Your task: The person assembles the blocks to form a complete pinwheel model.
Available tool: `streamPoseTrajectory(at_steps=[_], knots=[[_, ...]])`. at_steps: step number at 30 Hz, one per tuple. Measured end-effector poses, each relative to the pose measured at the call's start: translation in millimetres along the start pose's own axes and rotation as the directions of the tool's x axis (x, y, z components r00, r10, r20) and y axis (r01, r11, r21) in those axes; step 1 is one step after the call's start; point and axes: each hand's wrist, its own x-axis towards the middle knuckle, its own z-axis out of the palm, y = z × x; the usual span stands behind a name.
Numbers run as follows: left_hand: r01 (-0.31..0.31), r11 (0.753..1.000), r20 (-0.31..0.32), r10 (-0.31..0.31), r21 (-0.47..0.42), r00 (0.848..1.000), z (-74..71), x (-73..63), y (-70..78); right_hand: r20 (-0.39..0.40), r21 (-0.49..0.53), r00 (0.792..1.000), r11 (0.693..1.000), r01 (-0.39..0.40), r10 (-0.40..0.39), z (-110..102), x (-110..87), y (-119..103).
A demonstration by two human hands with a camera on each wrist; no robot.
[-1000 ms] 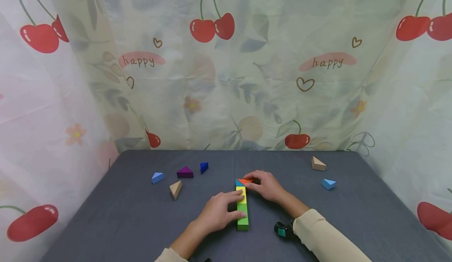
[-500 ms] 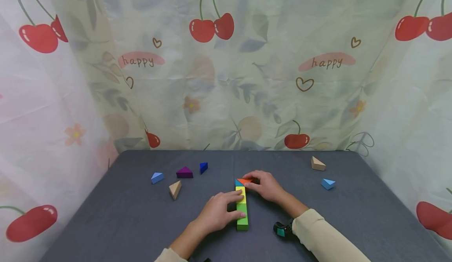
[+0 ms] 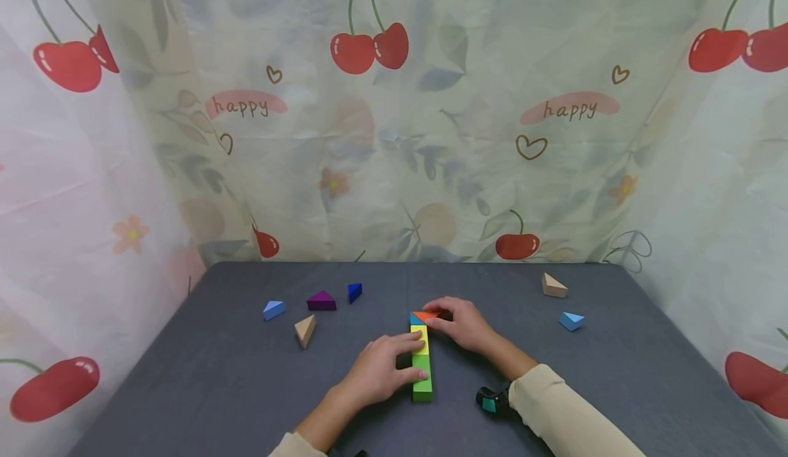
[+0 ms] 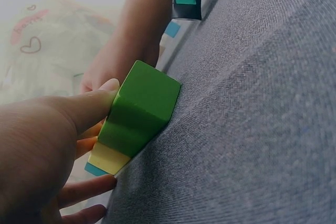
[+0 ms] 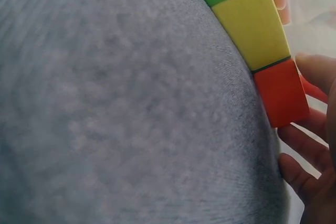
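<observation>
In the head view, a row of wooden blocks runs away from me down the middle of the table. Nearest is a green block (image 3: pixel 422 388), then a yellow block (image 3: pixel 418 349), with a blue triangular block (image 3: pixel 414 319) and an orange triangular block (image 3: pixel 425 316) at the far end. My left hand (image 3: pixel 378 371) lies over the row from the left, thumb on the green block and forefinger across the yellow one. From the right, my right hand (image 3: pixel 469 325) pinches the orange triangular block, which shows as a red-orange face (image 5: pixel 281 93) in the right wrist view.
Scattered at the left are a light blue block (image 3: pixel 273 310), a purple block (image 3: pixel 321 301), a dark blue block (image 3: pixel 355 293) and a natural wood triangle (image 3: pixel 305 331). Another wood block (image 3: pixel 554 286) and a blue block (image 3: pixel 572 321) sit at the right. A patterned curtain (image 3: pixel 394 170) encloses the table.
</observation>
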Motion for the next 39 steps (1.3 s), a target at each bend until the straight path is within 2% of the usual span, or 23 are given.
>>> streamPoseTrajectory(at_steps=[6, 21, 26, 39], knots=[[0.001, 1.0, -0.008, -0.001, 0.006, 1.0, 1.1, 0.3, -1.1, -0.01, 0.01, 1.0, 1.0, 0.024, -0.024, -1, 6.0, -5], [-0.001, 1.0, 0.001, 0.001, -0.002, 1.0, -0.4, 0.1, -0.6, 0.128, 0.041, 0.987, 0.994, 0.097, -0.101, 3, 21.4, -14], [0.0, 1.0, 0.003, 0.0, 0.002, 1.0, -0.7, -0.4, 0.2, 0.147, 0.046, 0.985, 0.995, 0.086, -0.092, 3, 21.5, -17], [0.002, 1.0, 0.003, -0.002, -0.002, 1.0, -1.8, -0.2, 1.7, 0.14, 0.088, 0.988, 0.995, 0.048, -0.06, 5, 20.3, -14]])
